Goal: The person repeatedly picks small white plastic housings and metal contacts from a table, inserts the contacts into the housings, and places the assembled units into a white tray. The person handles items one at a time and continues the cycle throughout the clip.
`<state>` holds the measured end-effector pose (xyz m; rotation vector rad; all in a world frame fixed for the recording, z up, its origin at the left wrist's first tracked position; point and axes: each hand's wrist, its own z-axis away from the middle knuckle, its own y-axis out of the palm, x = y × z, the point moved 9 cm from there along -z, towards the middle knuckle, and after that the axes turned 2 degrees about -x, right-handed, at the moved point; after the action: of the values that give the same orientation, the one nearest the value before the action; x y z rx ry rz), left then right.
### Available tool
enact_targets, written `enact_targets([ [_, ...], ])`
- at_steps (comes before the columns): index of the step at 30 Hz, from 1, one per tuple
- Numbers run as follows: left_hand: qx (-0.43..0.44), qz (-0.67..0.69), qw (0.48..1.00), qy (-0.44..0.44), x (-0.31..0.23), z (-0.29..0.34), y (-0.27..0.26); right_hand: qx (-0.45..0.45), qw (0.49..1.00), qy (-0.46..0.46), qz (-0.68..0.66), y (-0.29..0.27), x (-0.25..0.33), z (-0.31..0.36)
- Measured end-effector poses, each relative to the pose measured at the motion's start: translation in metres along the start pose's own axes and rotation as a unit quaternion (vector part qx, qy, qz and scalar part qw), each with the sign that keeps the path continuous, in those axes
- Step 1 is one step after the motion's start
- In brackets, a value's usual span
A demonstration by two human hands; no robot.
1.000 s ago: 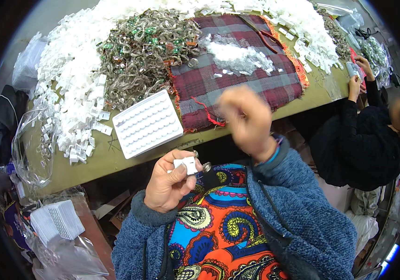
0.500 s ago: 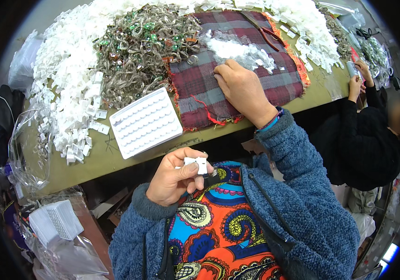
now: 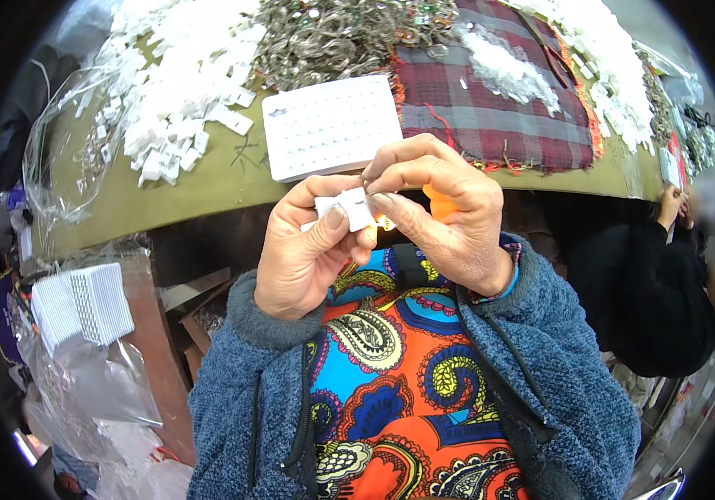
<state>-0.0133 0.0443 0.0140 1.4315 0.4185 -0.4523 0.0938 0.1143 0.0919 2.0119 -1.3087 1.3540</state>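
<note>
Two hands are brought together in front of the person's body, just short of the near edge of the green surface (image 3: 232,190). The left hand (image 3: 301,250) is clamped on a small white plastic piece (image 3: 356,210), its thumb pressed over the face and its fingers behind. The right hand (image 3: 451,218) has its thumb and fingertips drawn close together at the right end of that piece; whether they grip the piece itself or something tiny at its end, I cannot tell.

Beyond the hands lies a white tray (image 3: 332,125) marked with rows of small scalloped shapes. Right of it is a red-and-grey plaid cloth (image 3: 512,133) with a frayed orange edge, bearing a loose heap of translucent flakes (image 3: 503,67) and, near its right border, pliers (image 3: 556,65), only partly distinct. A tangled pile of greyish looped cords (image 3: 337,42) sits behind the tray, and left of that spreads a large heap of white plastic parts (image 3: 195,71).

At lower left, a stack of white ribbed trays (image 3: 82,308) stands above a crumpled clear plastic bag (image 3: 112,383). At far right, a co-worker in black sleeves (image 3: 662,254) has hands (image 3: 674,204) near the surface's edge.
</note>
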Motion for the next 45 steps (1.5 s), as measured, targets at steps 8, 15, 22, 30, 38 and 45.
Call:
enact_targets([
  [8, -0.047, -0.031, 0.998, 0.026, -0.008, 0.009, -0.009, 0.05, 0.996, -0.039, 0.055, 0.018, 0.004, 0.001],
  [15, -0.093, -0.061, 0.994, 0.006, -0.009, 0.008, -0.022, 0.085, 0.993, -0.011, 0.08, 0.023, -0.005, -0.003],
  [22, -0.131, -0.128, 0.982, -0.045, -0.016, 0.005, -0.009, 0.081, 0.994, -0.029, 0.069, 0.027, 0.003, -0.011],
  [30, -0.157, -0.463, 0.789, 0.373, -0.226, 0.041, 0.015, 0.017, 0.995, -0.031, 0.092, -0.018, 0.001, -0.014],
  [38, -0.308, -0.793, 0.379, 0.365, -0.317, 0.028, -0.013, 0.051, 0.991, 0.014, 0.125, -0.017, -0.02, -0.007],
  [45, -0.149, -0.842, 0.414, 0.312, -0.173, -0.006, -0.029, 0.094, 0.986, -0.002, 0.139, 0.002, -0.022, -0.012],
])
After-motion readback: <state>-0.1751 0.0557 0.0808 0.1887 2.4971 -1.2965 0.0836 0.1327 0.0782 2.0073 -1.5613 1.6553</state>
